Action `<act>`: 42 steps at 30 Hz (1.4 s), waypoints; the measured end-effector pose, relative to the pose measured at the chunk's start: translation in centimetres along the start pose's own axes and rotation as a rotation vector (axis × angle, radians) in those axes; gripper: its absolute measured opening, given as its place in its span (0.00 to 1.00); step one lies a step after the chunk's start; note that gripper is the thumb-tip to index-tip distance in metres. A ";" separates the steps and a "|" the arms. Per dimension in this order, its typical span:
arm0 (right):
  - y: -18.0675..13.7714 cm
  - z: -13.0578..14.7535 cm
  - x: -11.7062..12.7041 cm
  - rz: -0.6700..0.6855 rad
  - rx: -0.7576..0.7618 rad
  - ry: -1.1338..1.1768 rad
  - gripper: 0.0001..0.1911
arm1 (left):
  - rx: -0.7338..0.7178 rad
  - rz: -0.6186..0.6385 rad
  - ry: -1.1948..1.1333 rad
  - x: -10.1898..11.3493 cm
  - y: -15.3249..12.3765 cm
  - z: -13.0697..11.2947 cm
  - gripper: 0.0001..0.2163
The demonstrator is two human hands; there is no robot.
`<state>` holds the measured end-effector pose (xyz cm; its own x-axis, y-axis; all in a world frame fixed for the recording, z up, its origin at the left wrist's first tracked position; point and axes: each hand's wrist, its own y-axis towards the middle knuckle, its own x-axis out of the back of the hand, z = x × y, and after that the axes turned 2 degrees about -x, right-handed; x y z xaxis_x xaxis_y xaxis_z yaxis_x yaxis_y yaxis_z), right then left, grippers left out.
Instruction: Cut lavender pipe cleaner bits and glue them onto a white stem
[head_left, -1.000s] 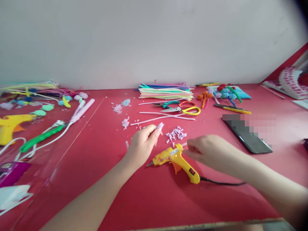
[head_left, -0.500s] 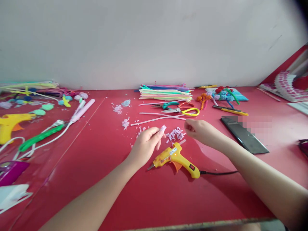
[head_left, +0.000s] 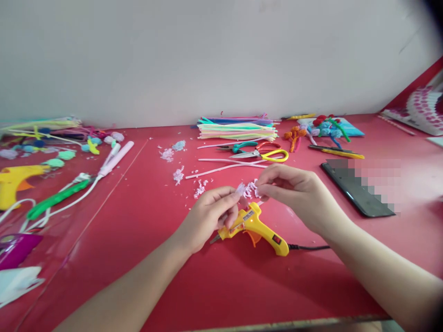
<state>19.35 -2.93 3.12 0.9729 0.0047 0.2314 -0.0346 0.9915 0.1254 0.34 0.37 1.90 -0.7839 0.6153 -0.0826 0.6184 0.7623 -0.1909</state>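
A small lilac pipe-cleaner piece is pinched between the fingertips of the left hand, raised just above the surface. The right hand, which half a second ago hovered apart over the loose pile of lilac pieces, has closed in toward the left hand; its thumb and forefinger are now pressed together at the near edge of that pile, just beside the held piece. Whether they grip a second piece cannot be told, as the fingertips hide it. The two hands have thus moved from well apart to nearly touching, which suggests the pieces are being brought together for joining. Directly below the hands lies a yellow glue gun on its side, nozzle toward the left, its black cord running right; it is not being held. Beyond the pile lie white pipe-cleaner strands, yellow-handled scissors and a stack of coloured pipe cleaners. A dark phone lies to the right. At the far left, a second glue gun and a green pipe-cleaner stem rest on the surface.
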 end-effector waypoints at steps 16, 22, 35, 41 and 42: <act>-0.6 -1.1 -1.3 -0.001 0.039 -0.264 0.03 | -0.083 -0.048 0.298 -0.9 0.0 0.7 0.16; -0.8 -1.5 -1.5 -0.069 0.267 -0.408 0.03 | -0.078 -0.086 0.324 -1.2 -0.2 0.4 0.14; -1.1 -1.6 -1.4 -0.045 0.287 -0.428 0.03 | -0.090 -0.101 0.314 -1.3 -0.3 0.4 0.12; -1.0 -1.2 -1.5 -0.047 0.241 -0.371 0.04 | -0.102 -0.110 0.351 -1.3 -0.3 0.5 0.11; -1.1 -1.1 -1.5 -0.048 0.239 -0.367 0.04 | -0.104 -0.111 0.358 -1.3 -0.4 0.5 0.11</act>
<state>18.18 -3.86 1.61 0.8302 -0.1296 0.5422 -0.0856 0.9314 0.3538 1.10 -0.79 1.57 -0.7891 0.5451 0.2832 0.5475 0.8332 -0.0780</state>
